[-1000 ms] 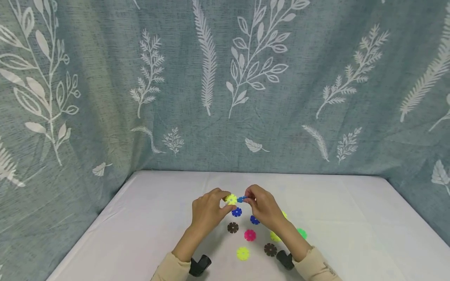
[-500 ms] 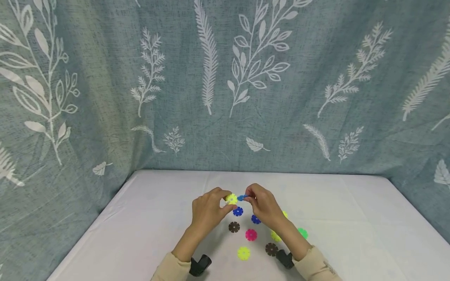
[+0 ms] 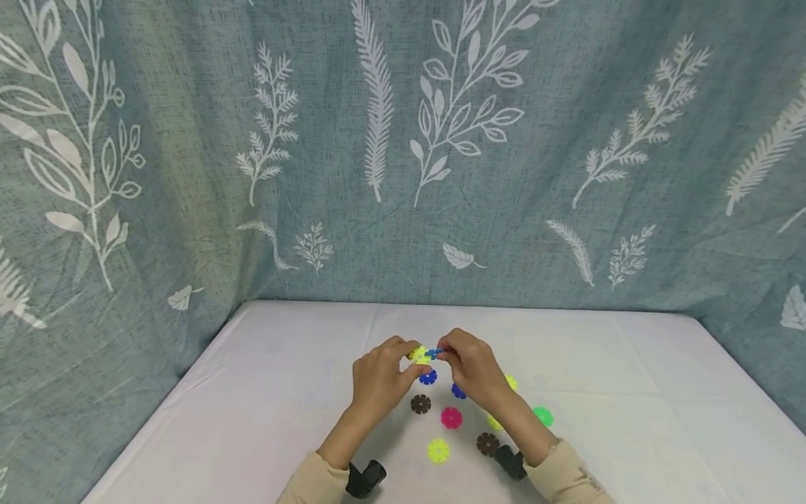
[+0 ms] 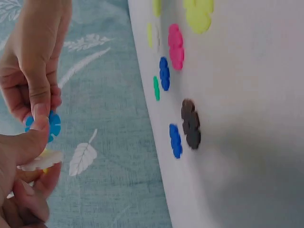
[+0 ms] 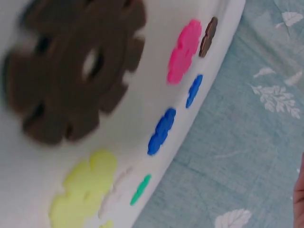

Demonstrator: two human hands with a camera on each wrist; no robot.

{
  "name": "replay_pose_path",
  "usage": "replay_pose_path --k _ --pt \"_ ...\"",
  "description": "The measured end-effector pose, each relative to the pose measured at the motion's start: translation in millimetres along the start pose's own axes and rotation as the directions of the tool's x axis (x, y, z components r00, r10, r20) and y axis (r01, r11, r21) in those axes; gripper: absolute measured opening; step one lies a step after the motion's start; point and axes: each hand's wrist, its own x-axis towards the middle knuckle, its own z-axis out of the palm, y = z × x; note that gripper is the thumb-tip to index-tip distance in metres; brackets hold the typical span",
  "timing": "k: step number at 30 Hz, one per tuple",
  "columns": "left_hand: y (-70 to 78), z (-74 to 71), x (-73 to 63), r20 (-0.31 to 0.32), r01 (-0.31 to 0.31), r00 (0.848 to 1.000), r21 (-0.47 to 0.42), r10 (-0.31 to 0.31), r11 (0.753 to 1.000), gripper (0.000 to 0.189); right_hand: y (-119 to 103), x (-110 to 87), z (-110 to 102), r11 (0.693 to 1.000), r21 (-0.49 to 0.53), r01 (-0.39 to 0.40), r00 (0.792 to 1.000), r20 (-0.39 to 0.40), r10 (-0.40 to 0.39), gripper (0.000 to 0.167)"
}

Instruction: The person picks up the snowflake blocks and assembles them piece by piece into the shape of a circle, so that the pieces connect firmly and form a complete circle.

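Note:
My left hand (image 3: 382, 376) pinches a yellow notched flower-shaped disc (image 3: 420, 355) between thumb and fingers, raised over the table. Opposite it, my right hand (image 3: 474, 367) pinches a blue notched disc (image 4: 56, 126), seen nearly edge-on in the head view. The blue disc's edge overlaps the yellow one's right side there. In the left wrist view a whitish disc (image 4: 43, 160) also sits in my left fingers, with bits of yellow beside it. My right hand shows only as a sliver at the right edge of the right wrist view.
On the white-clothed table (image 3: 252, 420) below lie several loose discs, among them a pink disc (image 3: 451, 418), a brown disc (image 3: 420, 404), a yellow disc (image 3: 439, 451) and a green disc (image 3: 543, 416). Behind hangs a leaf-patterned curtain (image 3: 403, 266).
My left hand has shifted slightly right with the yellow disc, which now meets and overlaps the blue disc. My right hand stays nearly in place, and the loose discs lie as before.

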Motion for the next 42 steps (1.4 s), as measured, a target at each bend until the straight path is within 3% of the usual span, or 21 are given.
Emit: replay_pose_path --k 4,13,18,25,36,39,40,42 --pt "-0.2 1.1 -2.4 0.023 0.036 0.999 0.032 -0.037 0.999 0.034 0.9 0.5 -0.2 1.000 0.002 -0.014 0.998 0.063 0.014 0.010" --pt "-7.4 -2.4 -3.9 0.092 0.022 0.995 0.071 -0.028 0.997 0.040 2.8 1.5 5.4 0.998 0.047 -0.044 0.984 0.174 0.035 0.012" --pt "-9.5 -4.5 -4.4 0.041 0.014 0.999 0.045 -0.016 0.999 0.037 2.8 1.7 6.8 0.997 0.057 -0.060 0.978 0.202 0.048 0.010" --pt "-9.8 -2.0 -4.5 -0.021 -0.075 0.997 0.048 0.076 0.996 0.024 -2.2 5.5 9.3 0.996 0.072 -0.058 0.973 0.225 0.041 0.011" --pt "-10.6 -0.9 -6.2 -0.011 -0.031 0.999 0.116 0.033 0.993 0.009 -6.7 12.5 10.6 0.990 0.076 -0.119 0.954 0.285 0.093 0.006" --pt "-13.7 -1.8 -7.3 -0.011 -0.010 1.000 0.115 0.011 0.993 0.010 -3.8 15.8 11.1 0.976 0.009 -0.219 0.923 0.325 0.204 0.010" --pt "-14.9 -2.0 -7.5 -0.011 -0.003 1.000 0.113 0.004 0.994 0.010 -2.6 16.9 11.6 0.964 -0.025 -0.266 0.899 0.354 0.258 0.009" --pt "-17.3 -2.2 -8.1 -0.012 0.008 1.000 0.109 -0.007 0.994 0.010 -0.7 19.0 12.5 0.927 -0.120 -0.355 0.826 0.425 0.371 0.006"
